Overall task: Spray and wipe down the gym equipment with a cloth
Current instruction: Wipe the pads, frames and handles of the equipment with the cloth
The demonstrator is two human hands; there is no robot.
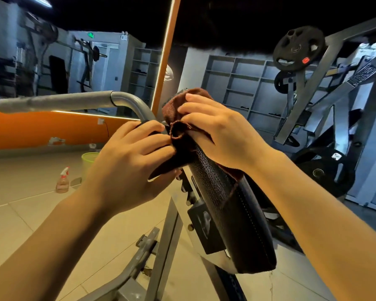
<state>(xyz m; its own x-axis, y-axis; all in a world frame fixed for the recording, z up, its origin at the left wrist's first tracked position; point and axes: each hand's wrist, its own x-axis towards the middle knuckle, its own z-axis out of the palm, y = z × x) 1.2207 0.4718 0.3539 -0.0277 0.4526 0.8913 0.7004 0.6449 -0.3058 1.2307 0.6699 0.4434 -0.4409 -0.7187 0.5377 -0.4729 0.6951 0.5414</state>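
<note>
A dark reddish-brown cloth (178, 127) is lying bunched over the top end of a tilted black textured pad (230, 209) on a grey steel machine. A clear spray bottle (62, 181) with a red-and-white trigger is standing upright on the tiled floor, well apart.

Two hands: left hand (126, 161) at 9 o'clock of centre, right hand (221, 135) at 2 o'clock. One brown cloth (178, 109). One padded bench (237, 213). One spray bottle (62, 181) at 9 o'clock. One green cup (88, 159) beside it. Three weight plates: (297, 48), (283, 81), (328, 170), at 1 to 3 o'clock.
</note>
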